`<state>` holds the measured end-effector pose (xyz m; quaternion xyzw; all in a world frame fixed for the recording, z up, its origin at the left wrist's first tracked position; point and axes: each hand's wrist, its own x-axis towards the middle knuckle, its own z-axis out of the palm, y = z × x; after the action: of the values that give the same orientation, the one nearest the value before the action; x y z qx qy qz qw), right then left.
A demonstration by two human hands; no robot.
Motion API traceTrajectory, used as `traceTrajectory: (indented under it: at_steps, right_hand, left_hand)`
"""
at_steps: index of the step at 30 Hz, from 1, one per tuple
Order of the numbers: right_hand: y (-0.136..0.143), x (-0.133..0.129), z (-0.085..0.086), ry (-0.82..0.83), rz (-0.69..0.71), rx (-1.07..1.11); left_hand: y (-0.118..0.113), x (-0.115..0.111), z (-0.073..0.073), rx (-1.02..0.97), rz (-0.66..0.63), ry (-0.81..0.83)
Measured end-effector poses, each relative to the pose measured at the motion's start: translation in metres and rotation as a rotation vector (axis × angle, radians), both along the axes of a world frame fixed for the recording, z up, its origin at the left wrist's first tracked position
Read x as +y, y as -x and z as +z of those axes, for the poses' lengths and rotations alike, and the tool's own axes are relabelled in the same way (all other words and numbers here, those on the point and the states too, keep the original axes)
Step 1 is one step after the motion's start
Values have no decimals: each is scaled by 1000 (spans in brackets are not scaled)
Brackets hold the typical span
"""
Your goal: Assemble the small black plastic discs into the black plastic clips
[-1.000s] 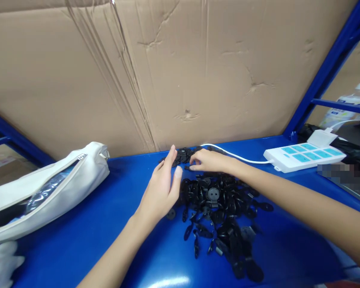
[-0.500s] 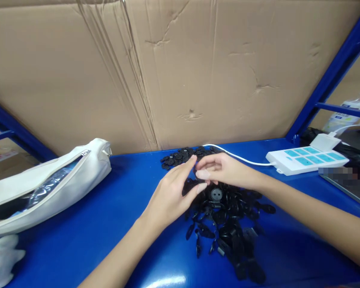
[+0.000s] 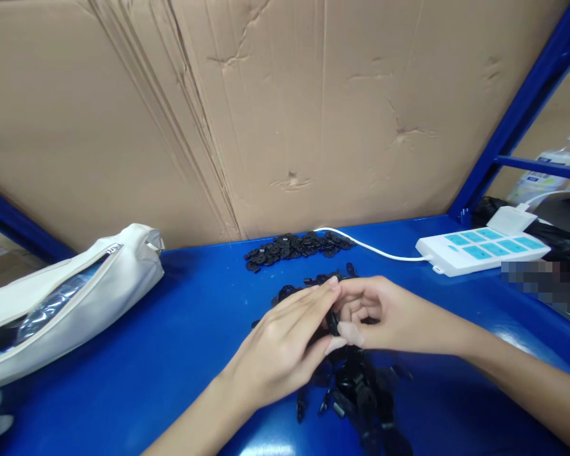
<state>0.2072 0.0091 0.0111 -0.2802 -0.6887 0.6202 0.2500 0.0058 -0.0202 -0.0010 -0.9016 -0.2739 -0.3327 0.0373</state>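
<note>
Fingers (image 3: 316, 307) drawn together, glossy black piece (image 3: 332, 321)

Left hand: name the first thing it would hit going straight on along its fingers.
Most likely the right hand, whose curled fingers lie just past the fingertips of the left hand. Depth is unclear, so they may be touching.

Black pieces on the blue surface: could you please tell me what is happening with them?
A person's left hand and right hand meet over the near pile of black parts. A black piece shows between them, partly hidden, so which hand grips it is unclear. A second pile lies farther back on the blue surface, beside the cardboard.
</note>
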Motion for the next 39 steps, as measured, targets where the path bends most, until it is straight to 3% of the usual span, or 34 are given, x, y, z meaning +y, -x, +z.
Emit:
traceTrajectory:
  at_steps: [6,16,23,26,35,39]
  right_hand:
    - [4,-10,-7,-65,-90,-40]
    - [5,-12,-12,-155,-121,-79]
    - [5,-20,-7,-368,-158,-277]
    - [7,-21,-7,-511,-189,-324]
    - [-1,2,-5,-722,-254,-305]
    - [-13,29,-9,-853,-383,-434]
  left_hand:
    - [-4,-3,-2,59,14,-46]
    - [-11,-8,2,78,-6,-81]
    - [-17,-16,-1,198,102,-201]
    - [-17,-19,-7,159,112,-225]
    - [-6,1,-9,143,246,-7]
    - [8,12,-5,137,303,17]
